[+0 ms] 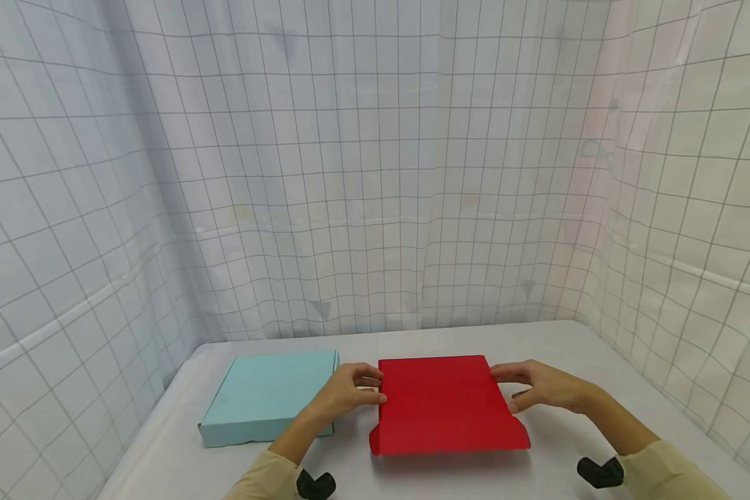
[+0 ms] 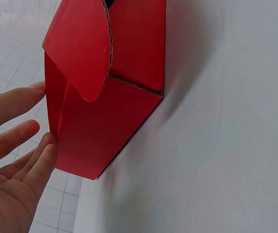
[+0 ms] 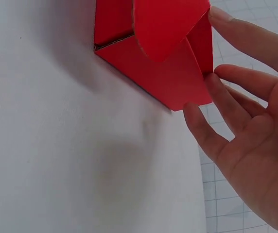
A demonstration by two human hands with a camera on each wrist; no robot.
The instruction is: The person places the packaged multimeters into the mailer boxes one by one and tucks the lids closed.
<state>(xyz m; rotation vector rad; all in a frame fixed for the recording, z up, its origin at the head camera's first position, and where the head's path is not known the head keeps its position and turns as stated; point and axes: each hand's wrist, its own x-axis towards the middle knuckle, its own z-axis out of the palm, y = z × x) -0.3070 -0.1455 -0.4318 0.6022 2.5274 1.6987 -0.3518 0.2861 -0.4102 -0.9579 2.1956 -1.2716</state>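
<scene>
A red cardboard mailer box (image 1: 440,392) sits on the white-covered table, its lid lowered over it and the front flap (image 1: 450,436) sticking out toward me. At the lid's left edge is my left hand (image 1: 348,390), thumb and fingertips touching that side. On the opposite side my right hand (image 1: 546,385) touches the lid's right edge. In the left wrist view a rounded side tab (image 2: 83,53) of the flap stands outside the box wall (image 2: 105,121). The right wrist view shows the matching tab (image 3: 165,26), with the fingers extended along the edge. The box's inside is mostly hidden.
A closed light-blue box (image 1: 281,389) lies left of the red one, close to my left forearm. White grid-patterned curtains (image 1: 375,173) surround the table (image 1: 537,340) at the back and both sides. Dark wrist devices (image 1: 600,472) show below the sleeves.
</scene>
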